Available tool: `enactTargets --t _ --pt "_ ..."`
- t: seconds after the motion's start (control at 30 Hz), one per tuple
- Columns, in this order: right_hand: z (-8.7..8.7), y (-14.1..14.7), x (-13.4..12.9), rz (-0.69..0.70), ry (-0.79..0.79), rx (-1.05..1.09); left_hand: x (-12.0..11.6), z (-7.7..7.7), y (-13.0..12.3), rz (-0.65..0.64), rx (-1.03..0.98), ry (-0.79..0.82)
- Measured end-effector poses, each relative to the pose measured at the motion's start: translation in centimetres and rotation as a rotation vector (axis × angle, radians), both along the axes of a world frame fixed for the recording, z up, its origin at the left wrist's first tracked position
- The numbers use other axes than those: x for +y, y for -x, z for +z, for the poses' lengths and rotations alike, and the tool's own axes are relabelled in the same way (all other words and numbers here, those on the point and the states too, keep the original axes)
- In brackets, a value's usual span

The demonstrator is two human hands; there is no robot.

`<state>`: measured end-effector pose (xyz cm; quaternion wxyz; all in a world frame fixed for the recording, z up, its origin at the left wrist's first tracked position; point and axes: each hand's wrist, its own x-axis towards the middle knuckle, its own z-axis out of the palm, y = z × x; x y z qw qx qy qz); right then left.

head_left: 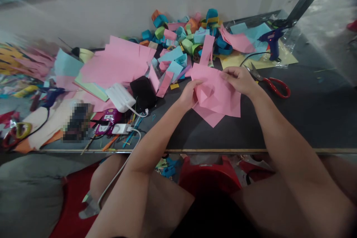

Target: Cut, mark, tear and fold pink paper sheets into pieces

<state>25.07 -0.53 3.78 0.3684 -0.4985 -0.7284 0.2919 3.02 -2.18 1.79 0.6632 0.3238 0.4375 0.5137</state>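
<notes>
Pink paper point(220, 95), partly folded, is between my two hands above the dark table point(312, 119). My left hand point(191, 95) grips its left edge, with the thumb on top. At the upper right of the sheet, my right hand point(240, 79) pinches the paper between thumb and fingers. A pointed pink corner shows below the held sheet. Just right of my right hand lie scissors point(275, 83) with red handles, their blades apart. A pink strip point(207, 50) lies behind the held paper.
Coloured paper rings point(170, 34) are heaped along the wall. Large pink sheets point(119, 59), a white power bank point(120, 97), a black pouch point(143, 92) and a purple power strip point(108, 121) lie left. A blue glue gun point(273, 42) stands at the back right. A white cable crosses the table's front edge.
</notes>
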Motion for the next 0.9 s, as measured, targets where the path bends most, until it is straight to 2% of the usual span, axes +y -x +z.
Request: enactTargets --t 0.1,0.2,0.3,0.4,0.53,0.67,0.9 --pt "0.2 -0.3 -0.1 -0.011 0.003 -0.05 0.9 -0.1 1.1 -0.025 0.141 -0.069" --pt "0.3 -0.4 -0.2 0.011 0.038 -0.093 1.5 -0.1 1.8 -0.038 0.345 -0.218" --pt "-0.2 -0.3 0.0 0.016 0.071 -0.097 1.7 -0.4 1.8 0.018 0.586 -0.351" --pt "-1.0 -0.5 0.4 -0.001 0.087 -0.128 1.6 -0.9 1.6 0.047 0.731 -0.437" --pt "-1.6 -0.8 0.8 -0.008 0.103 -0.136 1.7 -1.6 1.5 0.096 0.758 -0.489" --pt "-1.5 -0.9 0.8 -0.022 0.13 -0.092 1.8 -2.1 1.5 0.126 0.721 -0.477" --pt "-1.3 -1.1 0.6 -0.109 0.133 -0.023 1.7 -1.9 1.3 0.15 0.668 -0.438"
